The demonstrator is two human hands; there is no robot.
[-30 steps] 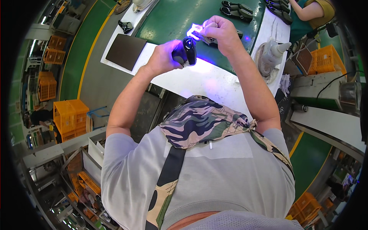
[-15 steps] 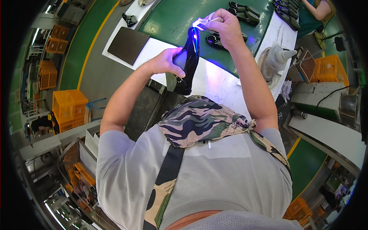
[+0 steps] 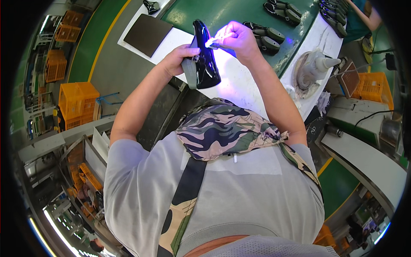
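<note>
My left hand [image 3: 182,59] grips a glossy black shoe [image 3: 209,68] with a grey sole, its thumb over the strap and small buckle. The shoe is held up above the white table edge, toe end pointing away from me. In my right hand [image 3: 240,42], a white cloth [image 3: 217,41] is pinched between thumb and fingers and rests against the shoe's glossy side. Bright blue-violet light falls on the cloth, the shoe and the white table [image 3: 235,85] below.
Several black shoes [image 3: 267,37] lie on the green belt [image 3: 201,13]. A dark brown board [image 3: 147,35] is at the table's left end. To the right, a white squeeze bottle [image 3: 319,64] stands in a stained dish. Beyond it shows another person's arm [image 3: 361,17]. Orange crates [image 3: 77,100] stand left.
The shoe has turned and come up a little, showing more of its glossy side. My right hand has moved down and left, bringing the cloth from the shoe's far tip to its side.
</note>
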